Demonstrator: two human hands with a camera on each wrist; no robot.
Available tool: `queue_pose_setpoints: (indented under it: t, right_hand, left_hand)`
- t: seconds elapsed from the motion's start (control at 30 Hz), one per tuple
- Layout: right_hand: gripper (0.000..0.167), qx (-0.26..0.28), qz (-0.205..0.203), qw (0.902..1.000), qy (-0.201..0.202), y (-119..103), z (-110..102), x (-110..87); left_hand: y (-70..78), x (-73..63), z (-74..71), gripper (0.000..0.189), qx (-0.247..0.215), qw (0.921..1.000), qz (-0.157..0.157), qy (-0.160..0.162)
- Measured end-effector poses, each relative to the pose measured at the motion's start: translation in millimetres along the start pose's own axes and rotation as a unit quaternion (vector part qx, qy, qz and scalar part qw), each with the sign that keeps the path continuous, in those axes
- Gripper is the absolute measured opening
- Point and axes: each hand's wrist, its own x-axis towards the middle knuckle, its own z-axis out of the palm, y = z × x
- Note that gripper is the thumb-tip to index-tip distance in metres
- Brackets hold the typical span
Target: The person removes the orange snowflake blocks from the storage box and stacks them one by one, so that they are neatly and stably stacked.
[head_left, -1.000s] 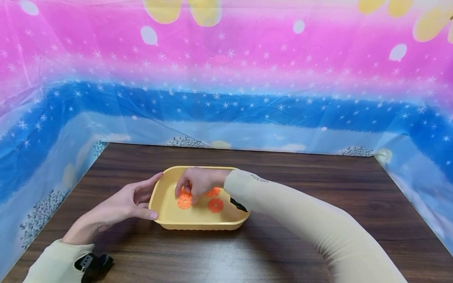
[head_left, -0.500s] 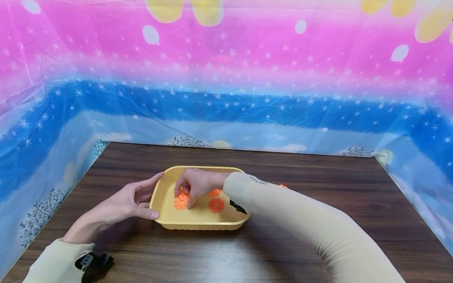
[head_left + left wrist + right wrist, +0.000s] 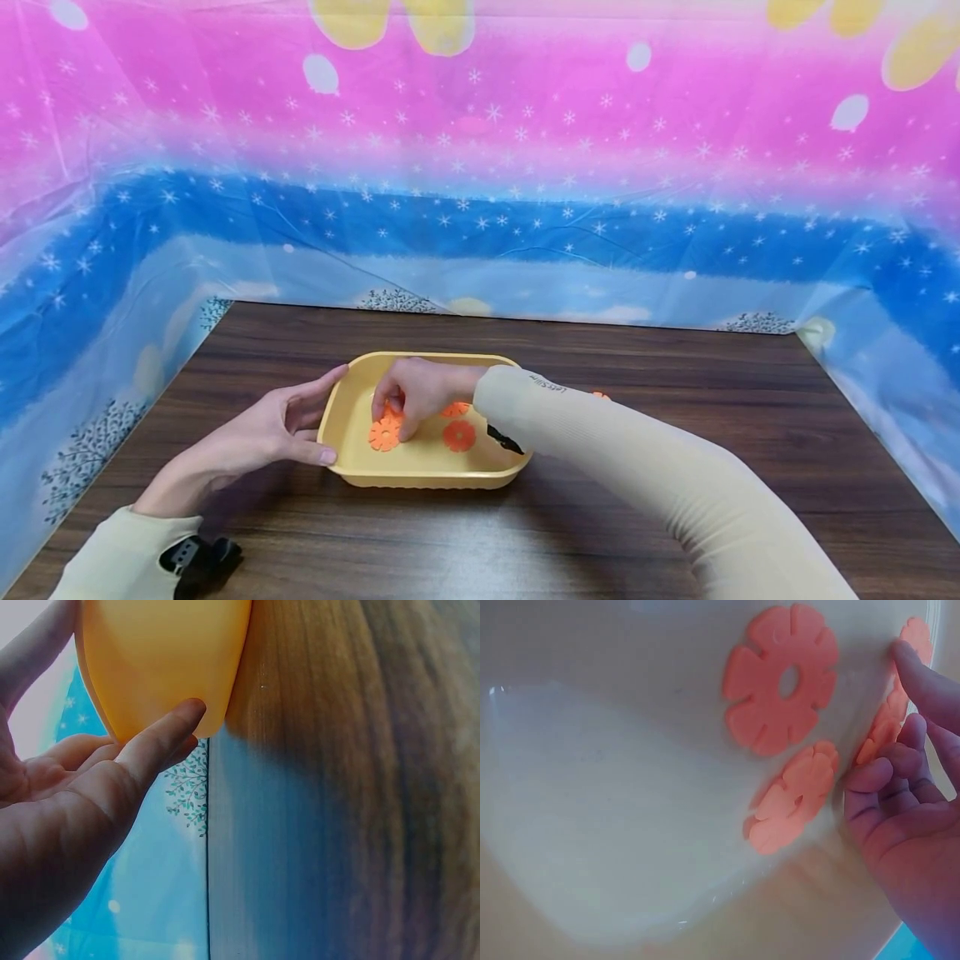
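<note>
At the frame's lower centre, the left hand point(image 3: 258, 429) spreads against the left end of a yellow basin point(image 3: 420, 480); inside, the curled right hand point(image 3: 423, 387) appears to pinch an orange disc point(image 3: 384, 435), now slightly lower in frame, so handling seems under way.

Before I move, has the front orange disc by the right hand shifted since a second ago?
Yes: in the head view, judged against the tray rim, the front orange disc has shifted slightly left and toward the near side.

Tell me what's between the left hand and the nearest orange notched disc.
Head view: left wall of the yellow tray, then bare floor up to the orange notched disc.
</note>
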Motion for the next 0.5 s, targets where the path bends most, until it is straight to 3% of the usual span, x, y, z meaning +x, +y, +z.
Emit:
queue_pose_setpoints:
  t: [0.5]
  right_hand:
    - [0.030,0.029,0.000,0.9996,0.004,-0.4,0.2,0.4]
  left_hand:
    - [2.5,-1.7,1.3,0.112,-0.014,0.9999,-0.007,-0.004]
